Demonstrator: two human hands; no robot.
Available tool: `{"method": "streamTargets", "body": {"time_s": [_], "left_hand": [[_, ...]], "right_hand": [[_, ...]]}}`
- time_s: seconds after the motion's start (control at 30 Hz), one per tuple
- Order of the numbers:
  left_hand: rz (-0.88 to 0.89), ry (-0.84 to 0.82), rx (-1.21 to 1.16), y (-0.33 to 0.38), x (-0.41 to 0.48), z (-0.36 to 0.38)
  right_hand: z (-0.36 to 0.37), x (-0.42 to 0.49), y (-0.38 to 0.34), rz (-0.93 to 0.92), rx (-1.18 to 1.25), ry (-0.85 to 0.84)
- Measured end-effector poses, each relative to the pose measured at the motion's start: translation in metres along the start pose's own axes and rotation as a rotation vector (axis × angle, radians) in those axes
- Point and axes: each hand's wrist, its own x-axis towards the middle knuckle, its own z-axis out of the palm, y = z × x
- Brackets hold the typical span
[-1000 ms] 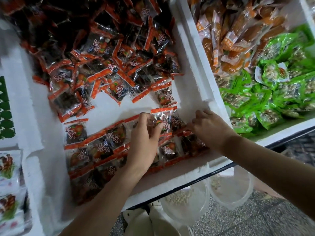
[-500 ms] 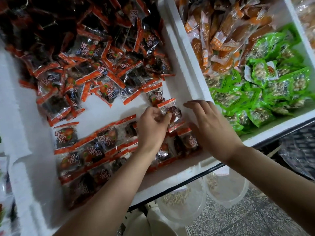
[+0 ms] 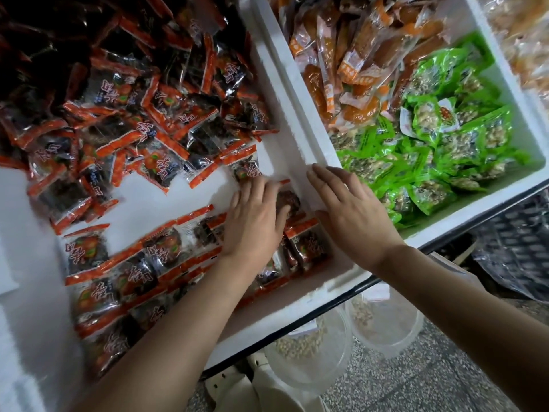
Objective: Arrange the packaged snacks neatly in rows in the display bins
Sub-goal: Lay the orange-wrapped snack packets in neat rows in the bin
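A white foam bin (image 3: 292, 138) holds a loose heap of red-edged dark snack packets (image 3: 142, 105) at the back and tidy rows of the same packets (image 3: 124, 272) along its near side. My left hand (image 3: 255, 221) lies flat, fingers straight, pressing one packet (image 3: 289, 200) down at the right end of the rows. My right hand (image 3: 350, 209) hovers over the bin's right wall with straight fingers and holds nothing. Bare white bin floor shows between heap and rows.
The neighbouring white bin (image 3: 531, 126) to the right holds orange packets (image 3: 350, 63) at the back and green packets (image 3: 439, 153) in front. Two clear plastic tubs (image 3: 312, 352) with pale contents stand on the speckled floor below the shelf edge.
My left hand went from pinching a packet to laying it down at the rows' right end and flattening on it. My right hand lifted off the packets and opened over the bin wall.
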Motion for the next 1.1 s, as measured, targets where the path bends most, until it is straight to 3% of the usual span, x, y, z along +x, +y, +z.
{"method": "streamTargets", "body": {"time_s": [0.1, 0.23, 0.43, 0.6, 0.73, 0.93, 1.1], "left_hand": [[0.101, -0.074, 0.045, -0.008, -0.008, 0.007], [0.036, -0.139, -0.041, -0.006, 0.0, 0.01], [0.035, -0.088, -0.004, -0.006, 0.003, 0.005], [-0.114, 0.126, -0.091, -0.04, 0.0, -0.026], [-0.422, 0.214, -0.269, -0.071, 0.017, -0.044], [-0.677, 0.238, -0.383, -0.077, 0.042, -0.047], [-0.769, 0.183, -0.405, -0.085, 0.06, -0.05]], "right_hand": [[0.0, -0.001, 0.001, -0.004, 0.007, -0.012], [-0.001, -0.001, 0.0, 0.003, 0.003, -0.005], [-0.006, 0.003, -0.01, 0.002, 0.054, 0.055], [-0.008, 0.035, -0.033, -0.012, 0.313, 0.006], [0.003, 0.073, -0.056, 0.086, 0.363, -0.105], [0.02, 0.105, -0.067, 0.304, 0.429, -0.25], [0.013, 0.112, -0.062, 0.296, 0.403, -0.253]]}}
